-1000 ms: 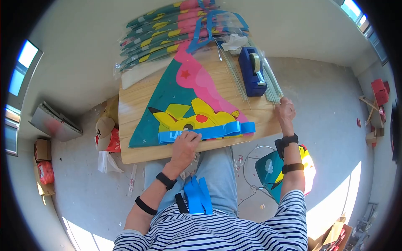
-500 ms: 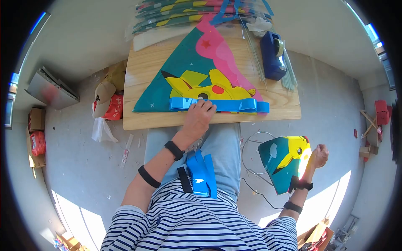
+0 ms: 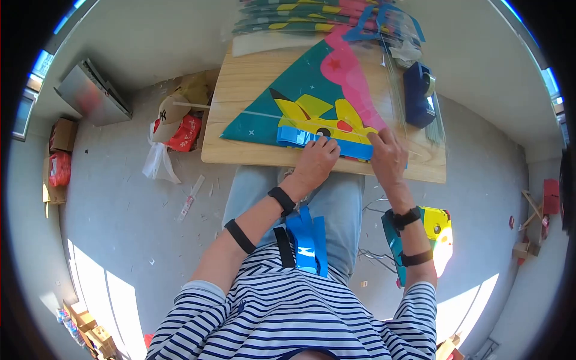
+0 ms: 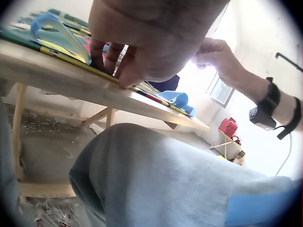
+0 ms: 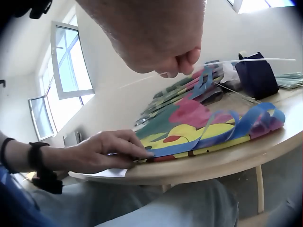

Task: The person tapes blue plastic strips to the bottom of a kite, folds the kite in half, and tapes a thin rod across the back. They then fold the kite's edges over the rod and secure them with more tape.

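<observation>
A triangular kite (image 3: pixel 270 114) in teal and pink with a yellow cartoon figure lies on the wooden table. Along its near edge runs a shiny blue ribbon (image 3: pixel 357 149), looped at its ends. My left hand (image 3: pixel 316 162) presses the ribbon and kite edge down with its fingertips, as the right wrist view also shows. Above the kite's right corner, my right hand (image 3: pixel 390 159) grips a thin white rod (image 5: pixel 265 60) in its curled fingers. The rod sticks out on both sides of the fist and slants leftward over the kite in the head view.
A blue tape dispenser (image 3: pixel 418 99) stands at the table's right side, beside a bundle of thin rods (image 3: pixel 437 129). Bagged folded kites (image 3: pixel 300 18) are stacked at the back. Right of my legs, another printed piece (image 3: pixel 393 240) lies low down. A cap (image 3: pixel 172 112) is at left.
My right hand went from the rods at the table's right edge down to the right, then back over the kite with a rod. My left hand stays on the ribbon. The head view shifted.
</observation>
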`<action>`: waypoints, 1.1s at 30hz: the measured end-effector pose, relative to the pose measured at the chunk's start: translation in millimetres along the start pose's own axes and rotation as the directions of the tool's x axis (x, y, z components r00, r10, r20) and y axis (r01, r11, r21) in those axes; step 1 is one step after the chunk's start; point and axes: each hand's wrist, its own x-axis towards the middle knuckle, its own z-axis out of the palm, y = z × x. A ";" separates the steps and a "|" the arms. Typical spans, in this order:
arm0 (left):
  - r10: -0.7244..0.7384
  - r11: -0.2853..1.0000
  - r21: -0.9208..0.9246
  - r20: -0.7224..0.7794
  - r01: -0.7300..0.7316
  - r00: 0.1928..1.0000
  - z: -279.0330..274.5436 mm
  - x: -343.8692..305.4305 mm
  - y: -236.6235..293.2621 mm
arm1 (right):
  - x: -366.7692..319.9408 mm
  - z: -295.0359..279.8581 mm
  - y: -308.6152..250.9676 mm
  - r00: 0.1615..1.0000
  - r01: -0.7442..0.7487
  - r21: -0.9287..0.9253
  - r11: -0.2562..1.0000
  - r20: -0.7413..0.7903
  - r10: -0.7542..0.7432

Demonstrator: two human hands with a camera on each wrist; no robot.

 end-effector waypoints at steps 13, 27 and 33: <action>0.014 0.999 0.052 -0.013 -0.013 1.000 1.1 0.0 -0.8 | -48.9 27.3 25.3 0.995 -0.001 -0.144 0.990 0.100 0.015; 0.002 0.997 0.075 -0.002 -0.002 1.000 4.2 -2.5 -2.8 | -62.7 30.0 27.1 0.992 0.010 -0.134 0.991 0.128 0.008; 0.000 0.996 0.085 0.022 -0.002 1.000 1.5 -1.9 -1.8 | -67.1 31.5 26.3 0.994 -0.009 -0.141 0.990 0.108 0.024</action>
